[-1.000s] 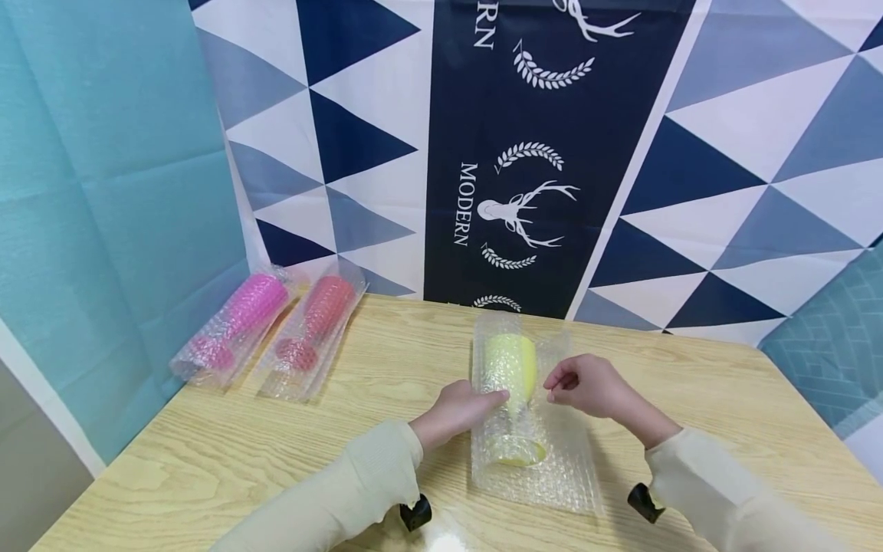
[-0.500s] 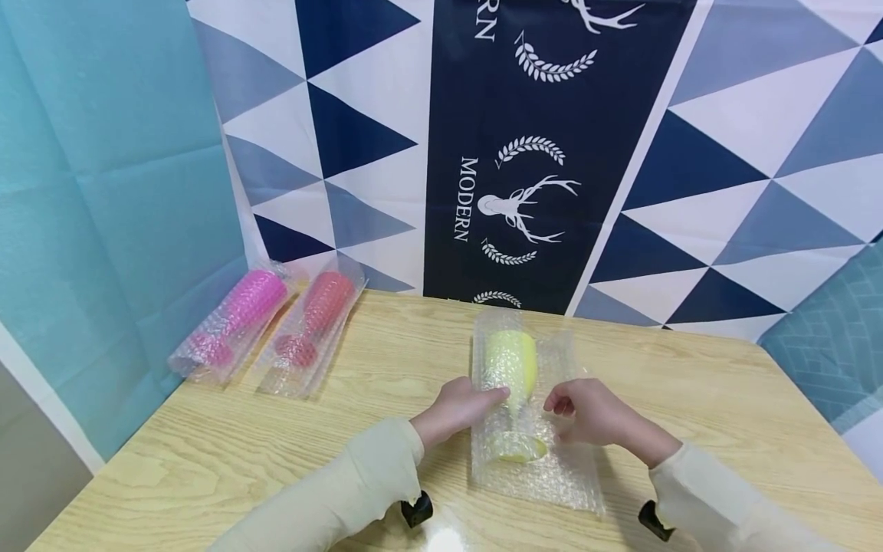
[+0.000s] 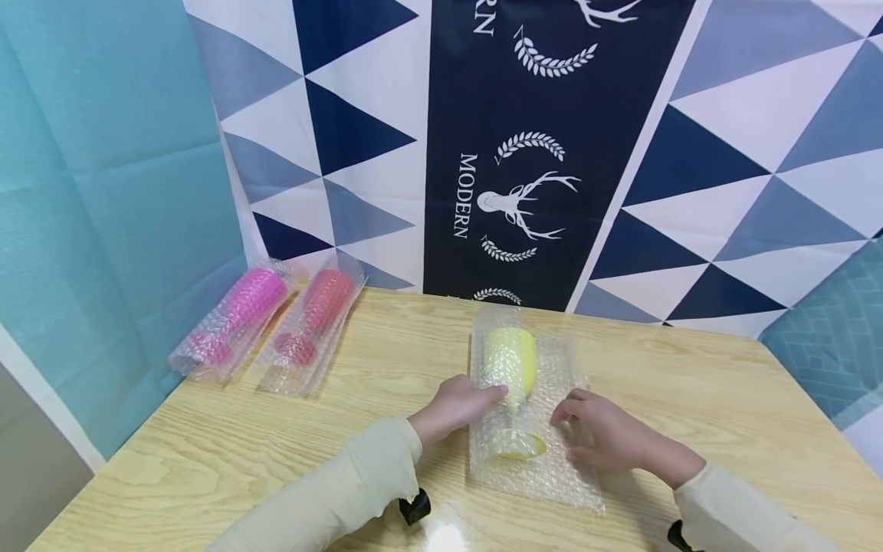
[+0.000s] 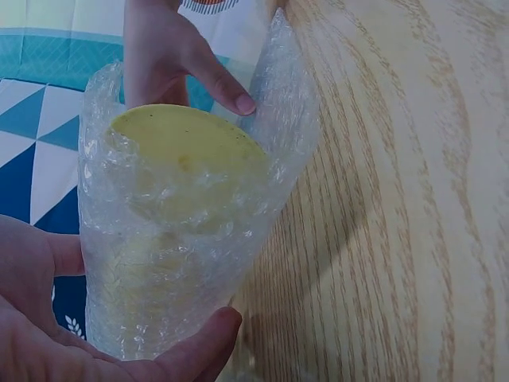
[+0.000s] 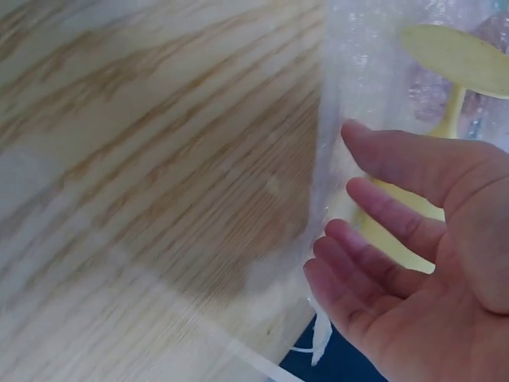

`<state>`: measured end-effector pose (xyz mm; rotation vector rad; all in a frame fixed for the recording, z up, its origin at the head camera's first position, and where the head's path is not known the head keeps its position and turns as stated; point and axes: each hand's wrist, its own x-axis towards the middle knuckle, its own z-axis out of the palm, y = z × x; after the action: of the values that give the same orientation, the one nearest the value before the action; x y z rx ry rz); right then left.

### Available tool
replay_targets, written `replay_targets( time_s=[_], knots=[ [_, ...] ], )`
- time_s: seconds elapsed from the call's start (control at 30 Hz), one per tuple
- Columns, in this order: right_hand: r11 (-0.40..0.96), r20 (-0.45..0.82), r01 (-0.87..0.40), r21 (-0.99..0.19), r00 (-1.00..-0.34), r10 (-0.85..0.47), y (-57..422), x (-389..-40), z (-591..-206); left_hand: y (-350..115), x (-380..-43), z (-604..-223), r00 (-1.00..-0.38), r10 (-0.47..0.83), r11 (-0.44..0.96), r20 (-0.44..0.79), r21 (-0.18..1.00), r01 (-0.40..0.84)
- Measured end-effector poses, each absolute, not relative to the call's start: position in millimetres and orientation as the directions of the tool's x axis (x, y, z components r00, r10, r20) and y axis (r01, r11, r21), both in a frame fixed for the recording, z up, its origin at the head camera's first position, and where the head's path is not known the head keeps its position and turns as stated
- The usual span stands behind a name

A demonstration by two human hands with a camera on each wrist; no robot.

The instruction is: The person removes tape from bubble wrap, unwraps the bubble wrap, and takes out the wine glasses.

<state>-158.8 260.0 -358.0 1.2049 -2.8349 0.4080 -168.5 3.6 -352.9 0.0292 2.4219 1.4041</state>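
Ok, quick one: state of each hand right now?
Left hand: holding the yellow goblet through bubble wrap.
Right hand: open, fingers loosely bent beside the wrap's loose edge.

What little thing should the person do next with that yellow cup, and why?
Probably fold the loose flap of bubble wrap over the yellow cup with the right hand: the cup's right side looks uncovered, the flap extends there beside that hand, and the left hand holds the wrapped side.
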Motion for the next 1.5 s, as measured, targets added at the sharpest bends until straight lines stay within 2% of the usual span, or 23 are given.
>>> replay_targets(
  time_s=[0.23, 0.5, 0.73, 0.93, 1.23, 1.5],
  knots=[
    [0.650, 0.123, -0.731, -0.209, -0.679, -0.724, 262.6, -160.4, -358.2, 3.4, -169.8, -349.7, -0.952, 0.180, 0.528, -0.249, 0.841, -0.120],
    [0.651, 0.075, -0.734, -0.193, -0.673, -0.736, 263.7, -163.8, -354.0, 6.4, -174.8, -348.1, -0.977, 0.144, 0.542, -0.157, 0.838, -0.055],
    [0.614, 0.078, -0.769, -0.179, -0.633, -0.770, 263.4, -167.3, -352.6, 8.6, -175.3, -345.6, -0.986, 0.166, 0.631, -0.024, 0.771, 0.088],
    [0.584, 0.116, -0.803, -0.119, -0.595, -0.795, 261.7, -169.0, -355.6, 11.2, -174.6, -342.2, -0.974, 0.220, 0.673, 0.059, 0.713, 0.196],
    [0.641, 0.050, -0.761, -0.098, -0.647, -0.761, 254.9, -160.4, -354.5, 12.5, -173.8, -342.1, -0.951, 0.280, 0.656, 0.128, 0.698, 0.287],
    [0.625, 0.080, -0.776, -0.079, -0.630, -0.772, 256.5, -154.2, -361.1, 15.6, -169.9, -341.2, -0.915, 0.348, 0.687, 0.205, 0.608, 0.398]
  ],
)
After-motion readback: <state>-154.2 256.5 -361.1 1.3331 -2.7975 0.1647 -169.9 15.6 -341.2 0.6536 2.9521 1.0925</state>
